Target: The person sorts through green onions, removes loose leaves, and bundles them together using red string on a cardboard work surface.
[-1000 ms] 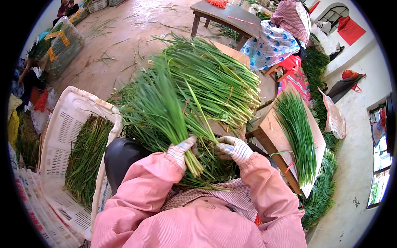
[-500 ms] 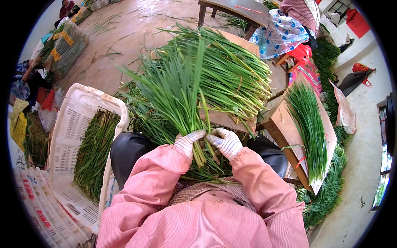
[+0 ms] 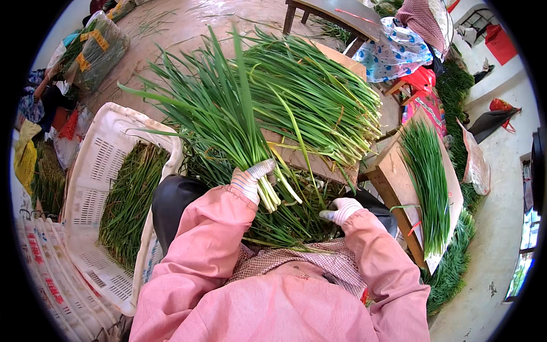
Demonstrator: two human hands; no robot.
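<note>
My left hand (image 3: 253, 178), in a striped white glove, is closed around a bunch of garlic chives (image 3: 228, 122). The pale stem ends stick out below the fist, and the green leaves fan up and away to the left. Lower right of the bunch, my gloved right hand (image 3: 342, 211) has its thumb and fingers drawn together at the end of a long, yellowish garlic chive leaf (image 3: 302, 139). That leaf arches up beside the bunch. Just beyond, a large pile of garlic chives (image 3: 319, 102) lies on a wooden board (image 3: 296, 158), stems toward the right.
Loose leaves (image 3: 290, 228) cover my lap. At left stands a white plastic crate (image 3: 94, 188) with darker greens (image 3: 134, 199). A neat chive bundle (image 3: 427, 182) rests on a wooden stand (image 3: 393, 162) at right. More greens (image 3: 456, 279) line the wall. A person (image 3: 43, 94) sits far left.
My hands have moved apart. The right one has gone right and down with the long leaf; the left has lifted the bunch slightly up and left.
</note>
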